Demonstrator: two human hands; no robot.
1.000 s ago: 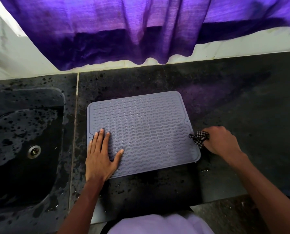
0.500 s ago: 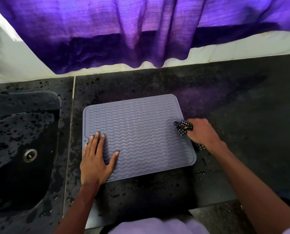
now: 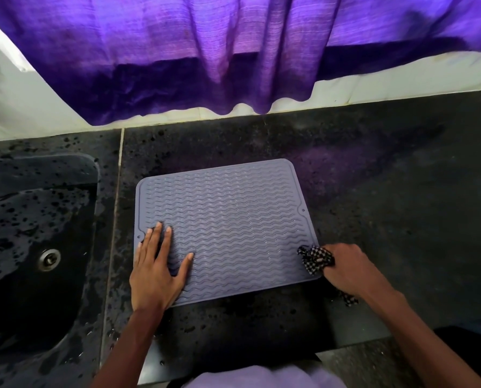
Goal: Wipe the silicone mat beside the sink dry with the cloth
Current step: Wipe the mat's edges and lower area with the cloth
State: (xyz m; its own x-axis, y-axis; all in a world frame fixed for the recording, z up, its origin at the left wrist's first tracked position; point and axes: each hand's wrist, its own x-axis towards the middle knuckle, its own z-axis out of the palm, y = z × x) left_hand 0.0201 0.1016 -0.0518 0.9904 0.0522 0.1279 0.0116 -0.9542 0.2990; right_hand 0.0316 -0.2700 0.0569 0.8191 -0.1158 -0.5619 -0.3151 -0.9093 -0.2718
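The mat (image 3: 233, 228) lies on the table (image 3: 387, 205) beside the sink (image 3: 23, 219). The left hand (image 3: 155, 273) presses flat, fingers straight, on its near-left corner, likely pinning it. The right hand (image 3: 348, 268) grips the bunched cloth (image 3: 314, 259) at its near-right corner.

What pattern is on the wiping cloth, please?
Black-and-white check; the cloth shows best in the head view.

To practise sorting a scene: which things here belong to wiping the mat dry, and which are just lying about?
Belong to the job: silicone mat; checked cloth; right hand, gripping the cloth at the mat's near right corner; left hand, flat on the mat.
Just lying about: sink; drain; purple curtain; black counter.
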